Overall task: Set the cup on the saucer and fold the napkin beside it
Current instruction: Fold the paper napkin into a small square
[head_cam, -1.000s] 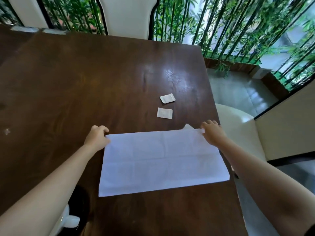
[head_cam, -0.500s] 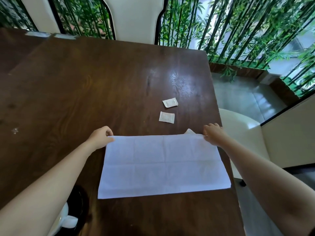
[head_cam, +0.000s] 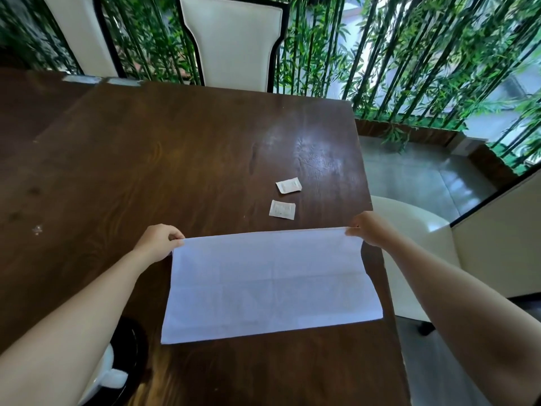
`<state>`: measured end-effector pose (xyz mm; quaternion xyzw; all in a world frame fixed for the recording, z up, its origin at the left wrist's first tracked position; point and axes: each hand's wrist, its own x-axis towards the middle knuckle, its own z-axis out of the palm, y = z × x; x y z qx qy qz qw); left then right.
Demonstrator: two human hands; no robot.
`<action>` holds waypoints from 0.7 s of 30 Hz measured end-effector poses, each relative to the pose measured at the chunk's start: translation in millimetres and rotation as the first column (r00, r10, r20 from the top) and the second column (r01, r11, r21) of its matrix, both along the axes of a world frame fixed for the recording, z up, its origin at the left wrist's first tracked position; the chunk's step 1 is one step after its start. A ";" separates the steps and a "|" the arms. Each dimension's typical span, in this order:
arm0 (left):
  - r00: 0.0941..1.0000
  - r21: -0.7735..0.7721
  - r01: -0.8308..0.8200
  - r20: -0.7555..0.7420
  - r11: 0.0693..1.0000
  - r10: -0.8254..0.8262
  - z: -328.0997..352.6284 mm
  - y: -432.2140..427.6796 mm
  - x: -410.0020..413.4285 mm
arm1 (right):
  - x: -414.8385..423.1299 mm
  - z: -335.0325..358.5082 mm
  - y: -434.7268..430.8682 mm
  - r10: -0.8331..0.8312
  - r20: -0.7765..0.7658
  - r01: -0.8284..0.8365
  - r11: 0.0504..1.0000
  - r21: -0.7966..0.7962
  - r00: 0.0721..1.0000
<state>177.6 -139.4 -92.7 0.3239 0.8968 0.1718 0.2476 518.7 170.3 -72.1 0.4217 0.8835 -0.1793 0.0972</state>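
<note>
A white napkin (head_cam: 269, 285) lies spread on the dark wooden table (head_cam: 146, 171), near the front right. My left hand (head_cam: 159, 241) pinches its far left corner. My right hand (head_cam: 370, 230) pinches its far right corner, and the far edge is lifted slightly and stretched straight between them. A white cup (head_cam: 101, 379) with its handle shows at the bottom left on a black saucer (head_cam: 133, 356), mostly hidden under my left forearm.
Two small white sachets (head_cam: 288, 185) (head_cam: 282, 209) lie on the table just beyond the napkin. The table's right edge runs close to my right hand. A white chair (head_cam: 234, 42) stands at the far side, a white seat (head_cam: 409, 230) on the right.
Both hands have lifted the napkin's far edge and drawn it taut; the small flap that stuck out at the far right corner is no longer visible. The camera has tilted up a little.
</note>
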 end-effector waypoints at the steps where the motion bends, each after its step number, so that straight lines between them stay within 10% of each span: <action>1: 1.000 0.000 -0.004 -0.007 1.000 0.004 0.2 -2.2 -0.3 | 0.1 0.4 0.4 0.004 -0.007 -0.004 1.000 -0.012 1.000; 21: 0.990 -0.008 -0.011 -0.140 1.000 0.010 -2.4 -22.0 -0.9 | -8.3 6.9 2.1 0.333 0.104 -0.342 0.934 0.098 0.937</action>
